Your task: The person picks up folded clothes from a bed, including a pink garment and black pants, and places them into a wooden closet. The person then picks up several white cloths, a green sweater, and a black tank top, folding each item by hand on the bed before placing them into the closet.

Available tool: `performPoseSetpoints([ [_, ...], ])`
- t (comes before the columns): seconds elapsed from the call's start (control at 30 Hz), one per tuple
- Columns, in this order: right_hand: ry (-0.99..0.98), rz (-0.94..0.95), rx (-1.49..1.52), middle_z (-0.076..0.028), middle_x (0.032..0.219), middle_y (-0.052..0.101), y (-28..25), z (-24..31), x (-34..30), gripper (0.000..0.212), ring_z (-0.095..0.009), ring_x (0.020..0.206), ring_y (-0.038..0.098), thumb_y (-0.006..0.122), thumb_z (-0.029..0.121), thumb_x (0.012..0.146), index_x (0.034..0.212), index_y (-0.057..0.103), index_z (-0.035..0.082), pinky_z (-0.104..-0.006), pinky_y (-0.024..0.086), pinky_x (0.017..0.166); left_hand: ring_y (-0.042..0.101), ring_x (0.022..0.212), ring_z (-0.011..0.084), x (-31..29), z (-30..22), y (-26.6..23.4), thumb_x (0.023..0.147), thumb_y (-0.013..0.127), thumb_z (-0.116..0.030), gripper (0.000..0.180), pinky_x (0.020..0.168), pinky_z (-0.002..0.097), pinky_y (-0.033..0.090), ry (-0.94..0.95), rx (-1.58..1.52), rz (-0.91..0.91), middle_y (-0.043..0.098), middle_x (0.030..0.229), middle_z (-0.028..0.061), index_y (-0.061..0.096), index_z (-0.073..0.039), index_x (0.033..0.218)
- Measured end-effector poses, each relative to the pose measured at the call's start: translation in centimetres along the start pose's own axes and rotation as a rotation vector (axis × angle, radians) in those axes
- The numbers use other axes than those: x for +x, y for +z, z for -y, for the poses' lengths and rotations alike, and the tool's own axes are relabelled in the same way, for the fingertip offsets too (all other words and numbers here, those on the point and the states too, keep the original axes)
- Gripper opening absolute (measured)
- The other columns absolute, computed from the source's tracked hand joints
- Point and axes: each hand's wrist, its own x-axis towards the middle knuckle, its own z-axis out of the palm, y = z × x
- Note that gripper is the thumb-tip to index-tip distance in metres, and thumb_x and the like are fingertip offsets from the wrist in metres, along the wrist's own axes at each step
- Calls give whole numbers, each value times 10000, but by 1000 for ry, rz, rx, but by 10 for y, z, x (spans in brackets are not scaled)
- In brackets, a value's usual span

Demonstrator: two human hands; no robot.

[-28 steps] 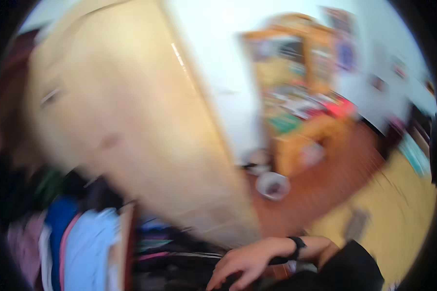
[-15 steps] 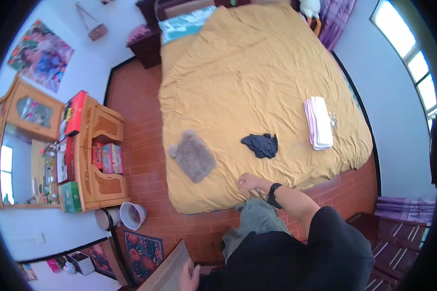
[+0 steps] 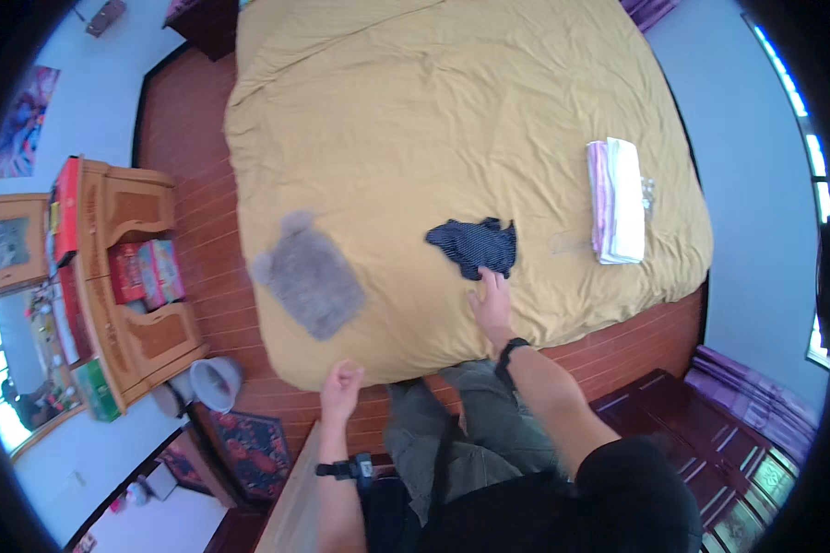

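A crumpled dark navy cloth [image 3: 475, 245] with small pale dots lies on the yellow bedspread [image 3: 387, 138]. My right hand [image 3: 492, 302] is at its near edge, fingers stretched out and thumb apart. The fingertips meet the cloth's edge without gripping it. My left hand [image 3: 341, 392] hovers over the foot edge of the bed, empty, with its fingers loosely bent and apart. A grey fluffy piece [image 3: 315, 281] with two pompoms, perhaps a hat, lies flat on the bed beyond it. To the right rests a folded stack of white and pink towels [image 3: 618, 201].
A wooden dresser [image 3: 129, 276] with a mirror and boxes stands along the left wall, a pale bin [image 3: 216, 382] beside it. Dark red furniture [image 3: 659, 433] is at the lower right. Reddish floor [image 3: 207, 212] borders the bed.
My right hand has moved forward from the bed's edge to the navy cloth, and its fingers have stretched out. My left hand has risen toward the bed. The view has moved closer to the bed.
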Motion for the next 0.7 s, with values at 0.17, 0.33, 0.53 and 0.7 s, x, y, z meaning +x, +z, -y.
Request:
performPoseSetpoints([
  [0.17, 167, 169, -340, -128, 1377, 443, 1, 4, 60, 793, -351, 1286, 404, 811, 255, 675, 1386, 476, 147, -480, 390, 1042, 653, 739, 154, 74, -19, 59, 865, 742, -277, 392, 694, 283, 522, 33, -40, 96, 695, 875, 86, 627, -48, 1162],
  [0.33, 259, 215, 153, -127, 880, 705, -14, -33, 105, 413, -286, 938, 663, 705, 199, 753, 1123, 663, 21, -355, 505, 851, 653, 785, 139, 68, -87, 122, 852, 755, -278, 450, 732, 297, 530, 40, -15, 344, 696, 891, 75, 608, -43, 1206],
  [0.53, 722, 563, 1244, -66, 1001, 692, -102, 72, 59, 279, -173, 909, 642, 558, 180, 882, 1075, 652, 3, -317, 490, 865, 417, 1322, 207, 40, -136, 110, 850, 742, -156, 862, 1007, 337, 416, 120, -845, 356, 432, 1454, 156, 218, -65, 1528],
  [0.7, 691, 718, 1409, -66, 1225, 656, -169, 144, 17, 433, -142, 1103, 612, 495, 310, 1012, 1302, 559, -6, -312, 472, 982, 567, 1164, 173, -4, -190, 49, 896, 679, -80, 594, 988, 309, 446, 23, -1034, 361, 577, 1313, 74, 417, -39, 1428],
])
